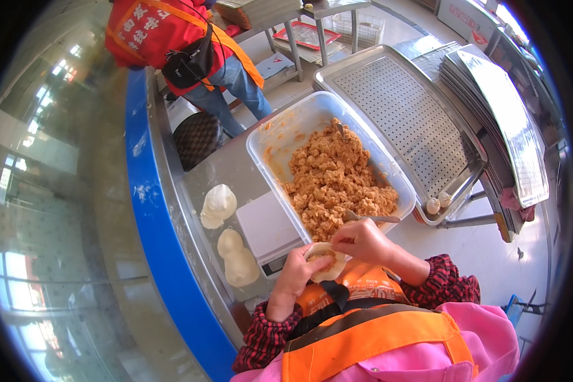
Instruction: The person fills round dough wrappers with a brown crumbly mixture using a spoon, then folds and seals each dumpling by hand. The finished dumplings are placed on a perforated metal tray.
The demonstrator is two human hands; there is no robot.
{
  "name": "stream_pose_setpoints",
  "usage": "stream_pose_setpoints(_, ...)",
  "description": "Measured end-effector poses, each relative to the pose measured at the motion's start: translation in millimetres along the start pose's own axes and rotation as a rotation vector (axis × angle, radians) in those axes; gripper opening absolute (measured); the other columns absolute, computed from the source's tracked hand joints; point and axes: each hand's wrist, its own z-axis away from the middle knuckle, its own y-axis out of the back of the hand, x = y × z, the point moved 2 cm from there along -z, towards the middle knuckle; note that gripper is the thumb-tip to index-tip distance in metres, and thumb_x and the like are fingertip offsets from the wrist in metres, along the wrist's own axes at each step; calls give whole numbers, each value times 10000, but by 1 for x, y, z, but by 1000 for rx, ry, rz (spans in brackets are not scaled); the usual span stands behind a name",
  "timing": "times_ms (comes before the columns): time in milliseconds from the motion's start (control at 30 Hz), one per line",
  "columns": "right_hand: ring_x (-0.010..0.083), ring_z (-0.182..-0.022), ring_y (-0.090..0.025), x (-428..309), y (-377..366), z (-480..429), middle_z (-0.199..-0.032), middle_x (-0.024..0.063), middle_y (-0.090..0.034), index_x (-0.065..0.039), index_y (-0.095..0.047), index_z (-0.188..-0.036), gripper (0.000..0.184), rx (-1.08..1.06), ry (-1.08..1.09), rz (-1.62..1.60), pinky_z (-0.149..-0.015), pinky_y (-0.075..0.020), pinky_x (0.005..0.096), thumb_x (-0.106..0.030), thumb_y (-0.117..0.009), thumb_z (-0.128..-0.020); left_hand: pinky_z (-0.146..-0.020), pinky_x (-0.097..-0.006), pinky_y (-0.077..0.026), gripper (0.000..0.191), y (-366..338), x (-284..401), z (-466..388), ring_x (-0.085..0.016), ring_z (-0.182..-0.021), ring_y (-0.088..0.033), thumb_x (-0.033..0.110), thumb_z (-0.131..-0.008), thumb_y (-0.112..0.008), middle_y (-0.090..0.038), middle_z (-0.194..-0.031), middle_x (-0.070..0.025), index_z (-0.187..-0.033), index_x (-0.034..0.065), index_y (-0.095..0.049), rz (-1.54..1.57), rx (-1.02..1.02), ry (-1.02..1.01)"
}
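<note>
My left hand [297,273] holds a round dough wrapper [335,273] with meat filling in it, its thumb lying over the filling. At the wrapper's upper right edge, my right hand [364,241] pinches the dough between thumb and fingers. Just beyond both hands is a translucent plastic tub [262,143] of orange-brown minced filling [334,176]. A metal spoon [375,218] rests in the filling near my right hand, and another utensil [340,130] stands at the far side. Flattened dough rounds [241,265] and a floured stack of wrappers [218,203] lie on the steel table to the left.
A digital scale [270,227] sits beside the tub. Two small pleated buns [438,202] rest on a perforated steel tray [406,114]; stacked trays [501,114] stand farther right. A blue ledge [155,205] borders the table. A person in red [162,43] stands beyond a stool [198,140].
</note>
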Motion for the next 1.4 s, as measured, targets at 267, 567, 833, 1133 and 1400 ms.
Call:
stream_pose_setpoints(267,244,-562,-580,-18,4,-8,-633,110,-584,-19,-614,-752,76,-126,-139,30,-535,-460,319,-83,-633,-713,-656,-206,-441,249,-7,12,-1,-62,-746,-541,98,-763,-642,-594,-841,-5,-978,-16,-590,-269,-117,112)
stream_pose_setpoints(567,252,-575,-583,-16,8,-3,-625,103,-571,-14,-587,-744,68,102,175,75,-549,-468,308,-65,-627,-728,-793,-253,-440,371,3,-7,0,-119,-919,-549,97,-781,-608,-575,-1017,-55,-1121,-14,-514,339,-123,-67)
stream_pose_setpoints(833,207,-595,-597,-13,5,-7,-662,104,-594,-28,-588,-748,84,-6,-200,-68,-562,-473,296,-83,-643,-717,-795,-269,-448,314,-2,-4,-2,-141,-909,-565,60,-784,-604,-590,-995,-71,-1079,-18,-532,64,-37,-75)
stream_pose_setpoints(1133,247,-612,-578,-7,3,-7,-684,109,-574,-13,-589,-736,77,33,107,74,-550,-469,320,-73,-638,-725,-774,-242,-448,257,4,-5,-4,-114,-858,-567,19,-788,-584,-601,-943,-43,-1040,-17,-554,70,9,-33)
stream_pose_setpoints(1400,258,-615,-562,-19,2,-13,-675,101,-559,-2,-560,-720,89,-8,-21,-9,-555,-460,316,-42,-639,-707,-749,-228,-441,287,1,3,-6,-94,-843,-548,-3,-769,-571,-587,-931,-28,-1055,-1,-555,-29,-45,-20)
